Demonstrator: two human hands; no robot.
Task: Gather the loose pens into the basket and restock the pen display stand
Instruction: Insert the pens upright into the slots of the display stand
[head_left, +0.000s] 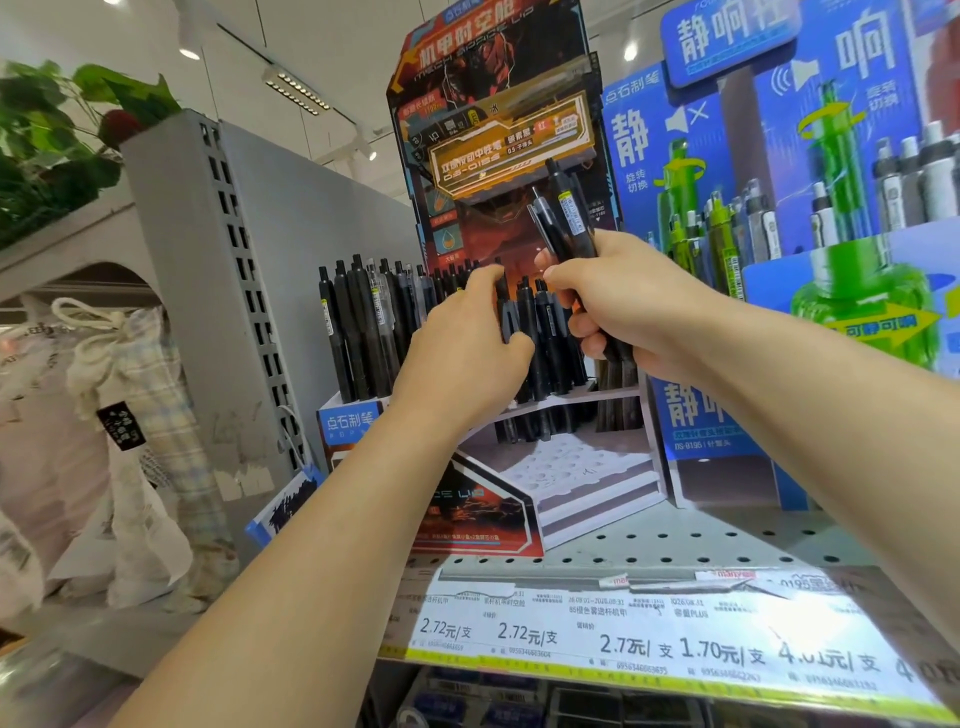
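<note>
An orange-and-black cardboard pen display stand (498, 130) stands on the perforated shelf (675, 545). Its upper tier holds several black pens (545, 338); the lower white tier (566, 462) shows bare holes. My right hand (628, 312) grips a bundle of black pens (566, 218) whose tops stick up in front of the stand's backboard. My left hand (467, 348) pinches one black pen (504, 306) standing in the upper tier, thumb in front, fingers behind. No basket is in view.
A second batch of black pens (358, 332) stands in a blue-and-white holder (348, 421) to the left. A blue stand with green and white pens (779, 208) is to the right. Price labels (623, 639) line the shelf edge. Cloth bags (104, 415) hang at far left.
</note>
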